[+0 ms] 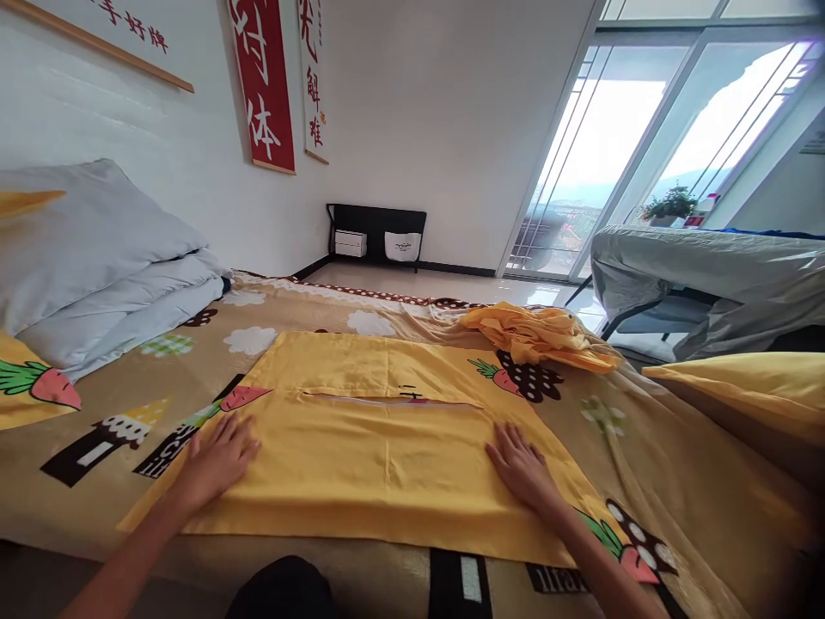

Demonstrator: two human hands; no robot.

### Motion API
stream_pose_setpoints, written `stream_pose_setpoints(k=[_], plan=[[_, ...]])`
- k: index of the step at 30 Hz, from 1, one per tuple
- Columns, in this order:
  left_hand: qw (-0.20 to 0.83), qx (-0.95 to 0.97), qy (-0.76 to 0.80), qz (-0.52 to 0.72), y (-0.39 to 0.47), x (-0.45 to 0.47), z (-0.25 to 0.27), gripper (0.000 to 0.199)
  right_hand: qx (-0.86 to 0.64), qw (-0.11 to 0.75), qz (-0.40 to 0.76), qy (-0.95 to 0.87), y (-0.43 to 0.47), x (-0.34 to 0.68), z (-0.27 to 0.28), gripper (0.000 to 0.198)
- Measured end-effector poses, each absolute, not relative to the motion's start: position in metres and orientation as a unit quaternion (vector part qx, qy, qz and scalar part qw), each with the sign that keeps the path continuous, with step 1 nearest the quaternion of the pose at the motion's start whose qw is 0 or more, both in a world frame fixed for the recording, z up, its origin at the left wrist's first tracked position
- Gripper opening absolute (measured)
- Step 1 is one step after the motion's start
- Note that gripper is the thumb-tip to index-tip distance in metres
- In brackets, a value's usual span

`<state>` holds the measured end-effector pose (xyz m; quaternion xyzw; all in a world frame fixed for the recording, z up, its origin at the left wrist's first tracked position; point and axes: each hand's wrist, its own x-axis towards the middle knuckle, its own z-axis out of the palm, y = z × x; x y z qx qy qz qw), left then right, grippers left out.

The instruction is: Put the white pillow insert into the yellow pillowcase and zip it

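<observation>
A yellow pillowcase (361, 481) with carrot prints near its corners lies spread flat on the bed. A long slit opening runs across its upper middle, gaping slightly. My left hand (221, 460) rests flat on the left part of the cloth, fingers spread, just below a carrot print. On the right part lies my right hand (523, 468), palm down with fingers stretched out. Neither hand grips anything. Beyond the pillowcase, to the right, a crumpled heap of orange-yellow fabric (534, 334) sits on the bed.
A patterned brown blanket (516, 593) covers the bed. Grey-white pillows (96, 249) are stacked at the left, with yellow cloth beside them. Another yellow fabric piece (760, 387) stands at the right edge. Behind it is a table under a plastic cover (696, 258).
</observation>
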<state>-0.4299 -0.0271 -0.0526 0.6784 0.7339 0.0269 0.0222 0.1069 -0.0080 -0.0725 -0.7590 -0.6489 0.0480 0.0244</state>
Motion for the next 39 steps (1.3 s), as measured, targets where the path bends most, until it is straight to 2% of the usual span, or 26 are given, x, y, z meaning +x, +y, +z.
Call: stream_pose_setpoints(k=[3, 6, 9, 12, 15, 20, 22, 24, 26, 28, 29, 32, 39], plan=[[0.105, 0.734, 0.671, -0.016, -0.014, -0.371, -0.026, 0.059, -0.682, 0.049, 0.098, -0.723, 0.003, 0.026, -0.055, 0.066], [0.152, 0.814, 0.561, 0.01, 0.002, -0.317, -0.012, 0.057, -0.578, 0.086, 0.135, -0.8, -0.004, -0.053, -0.047, 0.064], [0.172, 0.86, 0.48, 0.024, 0.02, -0.283, -0.014, 0.054, -0.434, 0.134, 0.158, -0.877, -0.027, -0.102, -0.045, 0.063], [0.193, 0.876, 0.442, -0.023, 0.033, -0.267, -0.025, 0.053, -0.31, 0.178, 0.191, -0.914, -0.052, -0.12, -0.043, 0.058], [0.176, 0.877, 0.447, -0.024, 0.033, -0.261, -0.037, 0.055, -0.229, 0.157, 0.27, -0.922, -0.071, -0.117, -0.039, 0.054], [0.096, 0.879, 0.461, 0.079, 0.016, -0.262, -0.059, 0.053, -0.142, 0.135, 0.47, -0.861, -0.078, -0.102, -0.031, 0.044], [0.067, 0.879, 0.462, 0.095, 0.009, -0.262, -0.07, 0.054, -0.109, 0.121, 0.572, -0.804, -0.069, -0.101, -0.021, 0.052], [0.048, 0.88, 0.46, 0.107, 0.002, -0.262, -0.078, 0.055, -0.12, 0.145, 0.63, -0.754, -0.054, -0.105, -0.01, 0.06], [0.042, 0.874, 0.468, 0.122, -0.005, -0.261, -0.08, 0.056, -0.223, 0.248, 0.584, -0.74, -0.036, -0.115, -0.005, 0.057], [0.046, 0.865, 0.484, 0.123, -0.01, -0.259, -0.077, 0.057, -0.391, 0.35, 0.445, -0.725, -0.022, -0.125, -0.011, 0.047], [0.05, 0.859, 0.497, 0.115, -0.013, -0.259, -0.073, 0.058, -0.463, 0.367, 0.374, -0.715, -0.018, -0.129, -0.018, 0.045], [0.062, 0.84, 0.535, 0.073, -0.016, -0.256, -0.063, 0.059, -0.546, 0.309, 0.253, -0.737, -0.017, -0.132, -0.045, 0.052], [0.035, 0.838, 0.536, 0.096, -0.021, -0.265, -0.067, 0.054, -0.515, 0.172, 0.178, -0.821, -0.043, -0.096, -0.057, 0.058]])
